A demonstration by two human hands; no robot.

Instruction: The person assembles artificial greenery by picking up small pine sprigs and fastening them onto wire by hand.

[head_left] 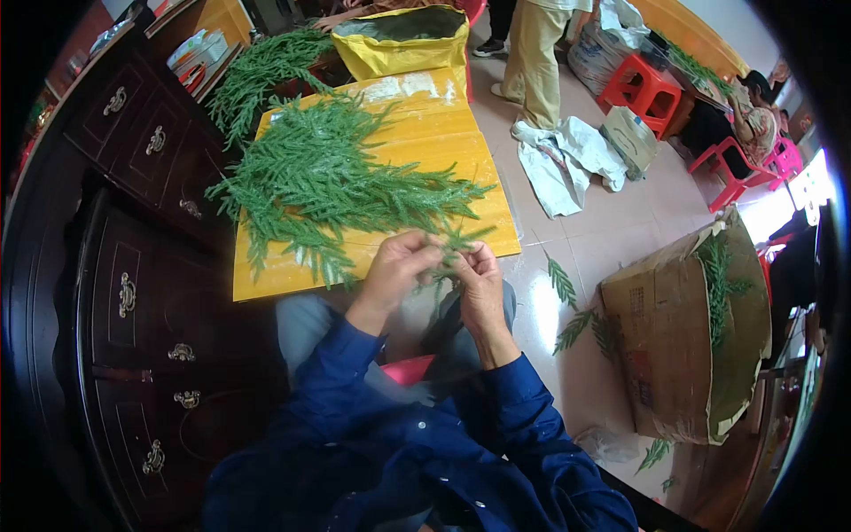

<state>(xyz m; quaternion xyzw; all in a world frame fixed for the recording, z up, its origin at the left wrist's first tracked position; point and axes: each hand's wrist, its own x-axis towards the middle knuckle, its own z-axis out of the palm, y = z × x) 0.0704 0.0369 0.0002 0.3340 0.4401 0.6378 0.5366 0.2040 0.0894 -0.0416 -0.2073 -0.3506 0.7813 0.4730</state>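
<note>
Both hands meet in front of my chest, just over the near edge of the yellow table (434, 133). My left hand (399, 270), a little blurred, has its fingers pinched at a green sprig (456, 238). Close beside it, my right hand (483, 288) grips the same sprig between thumb and fingers. Needle-like green leaves stick out above and below the fingers; the stem's grip point is hidden. Just beyond my hands, a heap of green sprigs (319, 168) with whitish specks covers the left and middle of the table.
A yellow bag (399, 58) stands at the table's far end. Dark drawers (133, 297) line the left side. On the right are a cardboard box (665, 346) with sprigs, fallen sprigs (576, 328), a white sack (567, 164) and a red stool (640, 93). Other people are nearby.
</note>
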